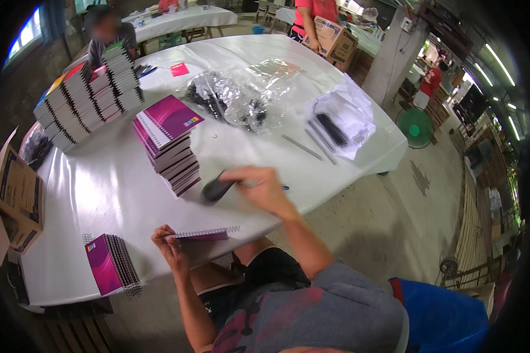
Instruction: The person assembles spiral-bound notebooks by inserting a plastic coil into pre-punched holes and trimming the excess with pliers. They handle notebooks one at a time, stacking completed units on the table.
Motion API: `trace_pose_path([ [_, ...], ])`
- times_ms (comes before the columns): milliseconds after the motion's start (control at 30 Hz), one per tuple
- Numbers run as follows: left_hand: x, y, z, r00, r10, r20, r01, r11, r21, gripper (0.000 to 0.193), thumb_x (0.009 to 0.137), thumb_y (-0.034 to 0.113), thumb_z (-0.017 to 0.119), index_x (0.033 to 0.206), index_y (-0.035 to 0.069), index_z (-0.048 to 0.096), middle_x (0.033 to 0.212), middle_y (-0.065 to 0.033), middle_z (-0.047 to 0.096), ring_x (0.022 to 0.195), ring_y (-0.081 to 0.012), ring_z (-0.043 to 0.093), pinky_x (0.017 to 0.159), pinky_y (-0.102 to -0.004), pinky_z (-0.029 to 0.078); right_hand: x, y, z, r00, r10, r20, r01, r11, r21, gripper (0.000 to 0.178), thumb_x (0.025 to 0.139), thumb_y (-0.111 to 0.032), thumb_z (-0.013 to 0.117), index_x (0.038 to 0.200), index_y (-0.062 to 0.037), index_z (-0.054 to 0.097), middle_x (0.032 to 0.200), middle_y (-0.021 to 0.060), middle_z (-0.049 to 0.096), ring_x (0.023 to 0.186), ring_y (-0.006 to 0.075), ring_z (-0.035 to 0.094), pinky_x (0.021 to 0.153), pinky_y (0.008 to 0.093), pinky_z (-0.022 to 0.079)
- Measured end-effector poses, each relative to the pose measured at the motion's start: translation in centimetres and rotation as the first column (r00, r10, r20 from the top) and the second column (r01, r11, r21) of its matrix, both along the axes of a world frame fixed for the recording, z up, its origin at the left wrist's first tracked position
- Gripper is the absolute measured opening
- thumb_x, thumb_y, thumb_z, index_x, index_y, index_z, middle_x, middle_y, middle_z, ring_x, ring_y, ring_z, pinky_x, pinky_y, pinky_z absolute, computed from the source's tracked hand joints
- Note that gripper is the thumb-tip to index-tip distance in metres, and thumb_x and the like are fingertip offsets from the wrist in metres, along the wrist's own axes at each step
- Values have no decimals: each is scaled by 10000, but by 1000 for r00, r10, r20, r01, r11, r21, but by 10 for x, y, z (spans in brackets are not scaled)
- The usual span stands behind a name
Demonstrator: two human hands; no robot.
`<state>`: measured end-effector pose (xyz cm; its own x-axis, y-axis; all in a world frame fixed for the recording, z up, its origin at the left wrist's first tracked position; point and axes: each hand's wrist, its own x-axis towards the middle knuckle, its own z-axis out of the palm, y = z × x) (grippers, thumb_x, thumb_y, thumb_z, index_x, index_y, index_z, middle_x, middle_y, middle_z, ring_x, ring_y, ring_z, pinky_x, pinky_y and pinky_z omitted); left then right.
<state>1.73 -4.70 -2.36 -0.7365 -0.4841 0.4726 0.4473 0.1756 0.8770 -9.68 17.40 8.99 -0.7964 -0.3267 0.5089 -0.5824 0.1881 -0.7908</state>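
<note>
At the table's near edge, my left hand (169, 242) pinches one end of a purple notebook (203, 235) held on edge. A wire spiral coil (218, 229) runs along its top and sticks out past the right end. My right hand (258, 187) is closed round a black object (218, 188), smeared by motion, its kind unclear; it is above the table, apart from the notebook. Behind it rises a leaning stack of purple notebooks (169, 138). To the left lies a smaller pile of purple notebooks (109, 263) with coils protruding.
Loose coils (301, 147) lie beside white paper (353, 117) holding dark coils. Clear plastic bags (229, 103) lie mid-table. Tall notebook stacks (88, 97) stand far left, near a seated person. An opened carton (17, 197) is at left. Another person holds a box (330, 42).
</note>
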Motion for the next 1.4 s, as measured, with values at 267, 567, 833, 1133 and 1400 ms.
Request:
trace_pose_path([
  [267,-3,2,-2,972,207,-114,-151,914,377,159,822,76,657,958,41,583,918,-72,612,763,-97,530,643,-202,409,-60,93,-80,873,-414,-257,479,637,604,330,872,-162,505,1199,-153,551,1258,93,514,1131,257,513,959,530,354],
  [567,-7,35,-14,983,159,-95,-120,936,331,229,837,-19,593,1064,-2,608,1003,-138,634,864,-163,587,776,-267,464,29,59,-90,884,-432,-181,394,478,785,590,836,-456,526,1351,-205,384,1406,130,322,1293,352,303,1005,632,211],
  [833,-4,52,1,975,195,111,-207,972,111,203,823,45,643,1013,-22,620,958,-122,650,873,-149,599,784,-261,465,33,64,-86,869,-409,-278,466,491,736,396,902,-210,466,1298,-210,468,1241,150,459,1098,362,443,922,561,341],
  [1133,4,53,67,989,129,74,-137,984,110,280,666,-55,732,932,26,698,900,-63,687,806,-125,611,726,-258,477,104,18,26,995,-66,-74,83,960,268,346,789,-174,665,1133,-148,641,1046,89,515,949,240,497,878,354,356],
  [1400,26,48,79,942,333,-46,-336,926,-172,337,661,-41,736,985,38,684,903,-81,693,831,-151,638,726,-261,495,121,-20,34,978,61,-202,30,907,419,347,781,-232,679,1126,-231,651,1095,81,500,1014,261,465,906,387,309],
])
